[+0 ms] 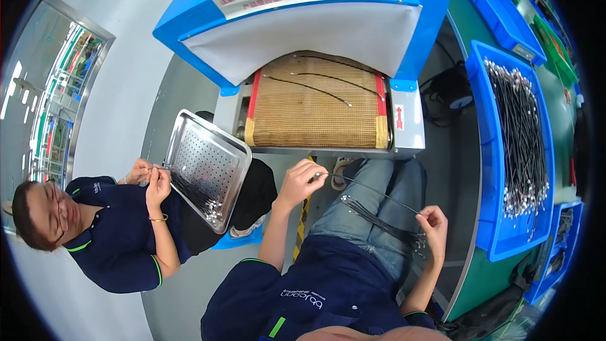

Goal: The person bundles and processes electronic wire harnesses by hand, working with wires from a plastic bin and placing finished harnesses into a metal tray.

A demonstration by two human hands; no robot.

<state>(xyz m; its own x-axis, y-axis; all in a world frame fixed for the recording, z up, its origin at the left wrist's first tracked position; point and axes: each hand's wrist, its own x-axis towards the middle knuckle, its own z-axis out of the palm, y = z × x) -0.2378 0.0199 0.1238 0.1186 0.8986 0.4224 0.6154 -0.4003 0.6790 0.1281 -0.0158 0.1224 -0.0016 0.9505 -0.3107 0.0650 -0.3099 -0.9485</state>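
A thin black cable (pixel 379 191) with small end fittings stretches between my hands above my lap. One end is pinched in the fingers of my left hand (pixel 300 183), and the other end is in my right hand (pixel 433 226). Beneath it, across my jeans, lies a loose bundle of similar black cables (pixel 379 224) with silvery ends. Just ahead of my hands is the brown mesh conveyor belt (pixel 315 127) of a blue machine (pixel 303 6). Three black cables (pixel 309 89) rest on the belt near the machine's curtained opening, the farthest one partly at the curtain's edge.
At left, a seated co-worker holds a cable over a perforated metal tray (pixel 205 142) with more cables. To my right, a blue bin (pixel 485 170) full of black cables stands on a green bench (pixel 470 290), with other blue bins (pixel 499 6) around. A black fan (pixel 449 91) sits beside the machine.
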